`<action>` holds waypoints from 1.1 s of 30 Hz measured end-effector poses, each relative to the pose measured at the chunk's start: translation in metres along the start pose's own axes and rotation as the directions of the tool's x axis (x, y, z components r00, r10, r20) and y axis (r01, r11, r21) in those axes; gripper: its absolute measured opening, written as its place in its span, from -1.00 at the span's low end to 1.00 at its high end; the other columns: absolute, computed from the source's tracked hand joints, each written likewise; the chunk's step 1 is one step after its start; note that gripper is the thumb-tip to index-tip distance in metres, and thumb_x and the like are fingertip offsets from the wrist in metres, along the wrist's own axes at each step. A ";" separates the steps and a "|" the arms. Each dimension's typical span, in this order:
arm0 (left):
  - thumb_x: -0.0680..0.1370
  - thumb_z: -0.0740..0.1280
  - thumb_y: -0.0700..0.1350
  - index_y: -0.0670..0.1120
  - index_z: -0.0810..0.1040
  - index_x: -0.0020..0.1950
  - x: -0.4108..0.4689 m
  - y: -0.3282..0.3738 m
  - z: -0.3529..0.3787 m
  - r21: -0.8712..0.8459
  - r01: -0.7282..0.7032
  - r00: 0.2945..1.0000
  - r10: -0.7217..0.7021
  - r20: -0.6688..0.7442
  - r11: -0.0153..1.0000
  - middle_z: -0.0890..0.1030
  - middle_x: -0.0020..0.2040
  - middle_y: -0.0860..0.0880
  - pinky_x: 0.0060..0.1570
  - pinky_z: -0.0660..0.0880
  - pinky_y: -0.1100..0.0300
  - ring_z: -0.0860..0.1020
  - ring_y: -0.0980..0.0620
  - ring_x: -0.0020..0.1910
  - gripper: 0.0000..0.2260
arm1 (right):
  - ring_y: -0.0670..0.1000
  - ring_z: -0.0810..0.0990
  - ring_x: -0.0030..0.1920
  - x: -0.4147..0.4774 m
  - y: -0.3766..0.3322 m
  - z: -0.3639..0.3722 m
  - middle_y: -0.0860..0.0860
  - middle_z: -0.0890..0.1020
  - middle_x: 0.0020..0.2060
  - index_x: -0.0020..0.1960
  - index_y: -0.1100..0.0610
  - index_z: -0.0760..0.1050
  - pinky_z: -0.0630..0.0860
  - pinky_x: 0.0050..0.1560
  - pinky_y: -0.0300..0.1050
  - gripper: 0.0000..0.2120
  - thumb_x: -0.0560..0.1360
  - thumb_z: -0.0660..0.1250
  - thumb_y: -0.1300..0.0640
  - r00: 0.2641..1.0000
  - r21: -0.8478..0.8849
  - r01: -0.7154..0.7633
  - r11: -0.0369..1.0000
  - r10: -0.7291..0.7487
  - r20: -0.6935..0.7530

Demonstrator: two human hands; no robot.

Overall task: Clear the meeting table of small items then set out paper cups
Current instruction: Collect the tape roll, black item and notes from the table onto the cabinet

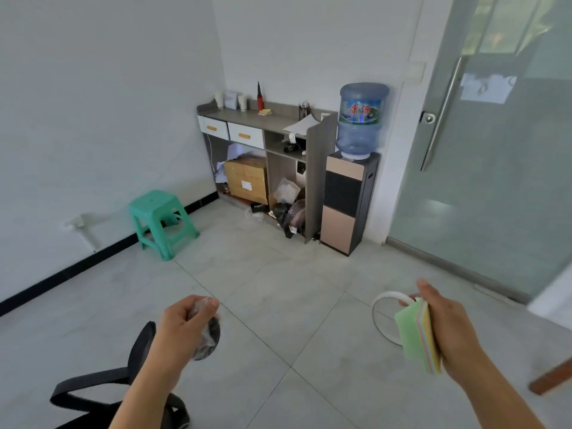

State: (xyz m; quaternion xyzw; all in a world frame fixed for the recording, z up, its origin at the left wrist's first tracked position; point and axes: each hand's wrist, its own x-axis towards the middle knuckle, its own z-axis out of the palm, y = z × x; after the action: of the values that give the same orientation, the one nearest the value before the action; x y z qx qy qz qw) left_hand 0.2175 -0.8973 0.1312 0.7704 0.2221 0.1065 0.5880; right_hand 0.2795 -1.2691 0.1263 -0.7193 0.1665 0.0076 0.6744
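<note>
A pale tiled floor fills the room, with white walls, a frosted glass door far beyond the right hand, and a grey counter with white drawers standing in the corner, well ahead of both hands. A water dispenser with a blue bottle stands just beside the counter, and a green stool sits by the wall, ahead of the left hand. A black chair lies under the left forearm.

The left hand is curled closed around a crinkled clear wrapper with a dark roll inside it. The right hand is clamped around a pad of coloured sticky notes, thumb on top, and a white tape ring hangs from its fingers, just left of the pad.

Paper cups stand on the far left end of the counter, well apart from both hands.
</note>
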 end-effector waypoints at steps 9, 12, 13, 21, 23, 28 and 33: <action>0.54 0.39 -0.13 -0.21 0.65 -0.17 0.200 0.014 0.030 -0.012 0.046 0.999 -0.046 -0.025 0.999 0.67 -0.20 -0.23 -0.21 0.48 0.13 0.59 -0.13 -0.24 -0.83 | 0.18 0.56 -0.33 0.187 -0.037 0.111 0.32 0.62 -0.31 -0.13 0.33 0.65 0.47 -0.25 -0.02 -0.48 0.53 0.26 -0.15 0.996 0.002 -0.084 0.996 0.084 0.037; 0.53 0.40 -0.12 -0.20 0.65 -0.18 0.274 0.024 0.036 0.008 0.054 0.995 -0.053 -0.081 0.999 0.67 -0.19 -0.26 -0.20 0.49 0.11 0.59 -0.14 -0.24 -0.82 | 0.17 0.54 -0.33 0.267 -0.061 0.159 0.28 0.58 -0.30 -0.08 0.44 0.55 0.47 -0.24 0.00 -0.29 0.42 0.31 -0.29 0.995 -0.009 -0.066 0.998 0.066 0.068; 0.54 0.40 -0.11 -0.20 0.65 -0.19 0.298 0.031 0.037 0.003 0.056 0.993 -0.055 -0.100 0.998 0.67 -0.20 -0.25 -0.22 0.49 0.13 0.59 -0.14 -0.24 -0.82 | 0.18 0.53 -0.32 0.294 -0.070 0.177 0.28 0.55 -0.29 -0.08 0.45 0.52 0.48 -0.24 0.01 -0.16 0.29 0.35 -0.40 0.994 -0.012 -0.066 0.998 0.067 0.088; 0.54 0.38 -0.12 -0.19 0.64 -0.16 0.443 0.059 0.015 -0.048 0.090 0.954 -0.100 -0.282 0.995 0.65 -0.24 -0.20 -0.29 0.47 0.17 0.57 -0.08 -0.26 -0.84 | 0.22 0.57 -0.24 0.448 -0.142 0.344 0.40 0.59 -0.20 -0.01 0.44 0.53 0.50 -0.08 0.09 -0.32 0.49 0.26 -0.25 0.943 -0.127 -0.011 0.992 0.053 0.327; 0.54 0.38 -0.11 -0.18 0.65 -0.17 0.479 0.052 0.008 -0.064 0.128 0.943 -0.142 -0.303 0.990 0.65 -0.22 -0.22 -0.28 0.47 0.17 0.58 -0.10 -0.25 -0.84 | 0.24 0.58 -0.25 0.478 -0.147 0.384 0.39 0.61 -0.20 -0.05 0.37 0.58 0.52 -0.03 0.17 -0.42 0.51 0.26 -0.21 0.933 -0.143 -0.015 0.990 0.065 0.355; 0.54 0.39 -0.11 -0.17 0.65 -0.16 0.597 0.032 -0.013 -0.072 0.156 0.934 -0.171 -0.314 0.985 0.64 -0.26 -0.16 -0.26 0.47 0.15 0.58 -0.11 -0.25 -0.84 | 0.24 0.57 -0.31 0.553 -0.155 0.478 0.46 0.58 -0.20 -0.11 0.42 0.57 0.50 -0.18 0.07 -0.39 0.51 0.27 -0.20 0.924 -0.128 -0.038 0.991 0.084 0.373; 0.53 0.40 -0.11 -0.22 0.64 -0.21 0.732 0.045 -0.043 -0.033 0.145 0.954 -0.148 -0.262 0.989 0.63 -0.31 -0.24 -0.28 0.44 0.13 0.53 -0.07 -0.36 -0.79 | 0.44 0.61 -0.19 0.617 -0.189 0.571 0.47 0.58 -0.15 -0.16 0.33 0.61 0.57 -0.07 0.30 -0.32 0.33 0.38 -0.35 0.944 -0.084 -0.065 0.994 0.088 0.317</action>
State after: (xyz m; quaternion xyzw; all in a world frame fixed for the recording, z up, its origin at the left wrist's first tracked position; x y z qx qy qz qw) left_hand 0.8525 -0.5274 0.1147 0.7268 0.3540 0.1656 0.5648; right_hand 1.0316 -0.8488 0.1126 -0.7254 0.0824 0.1563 0.6652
